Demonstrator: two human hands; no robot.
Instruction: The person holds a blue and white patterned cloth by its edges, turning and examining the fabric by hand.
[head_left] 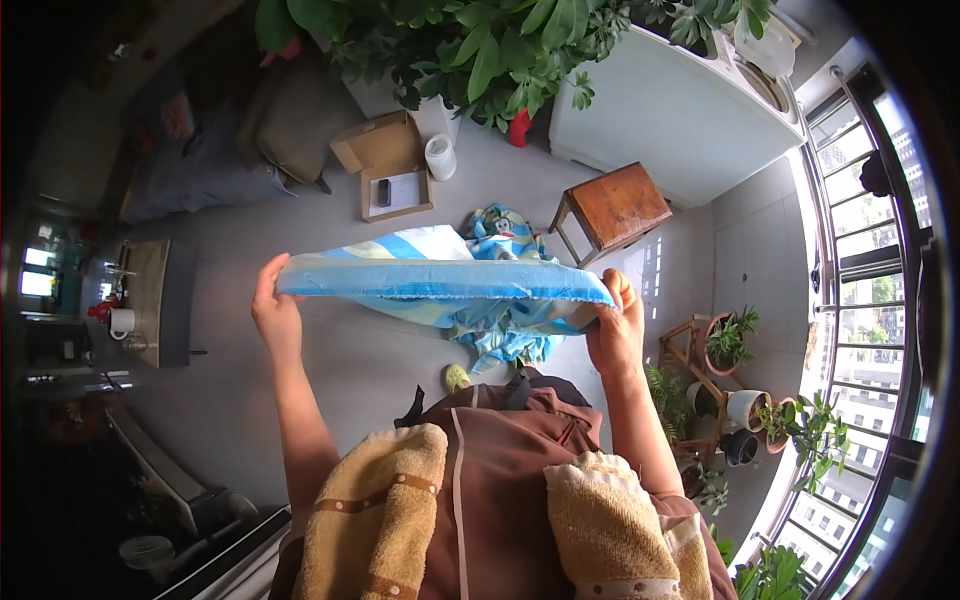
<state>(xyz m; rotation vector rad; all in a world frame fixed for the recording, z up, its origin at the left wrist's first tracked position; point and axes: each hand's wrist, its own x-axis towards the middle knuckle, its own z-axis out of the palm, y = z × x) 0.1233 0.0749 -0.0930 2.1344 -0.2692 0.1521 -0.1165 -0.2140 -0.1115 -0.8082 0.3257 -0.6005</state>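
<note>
Left of the stool (618, 208), the cloth (450, 278), probably light, limp and best gripped at its edge's ends, is pinched there by the left hand (276, 312) and right hand (618, 335), both closed.

Both arms (304, 415) are stretched out front, spread pretty wide, left hand (276, 308) and right hand (617, 328) roughly level, fingers (622, 288) pinched in toward thumbs (607, 314).
</note>
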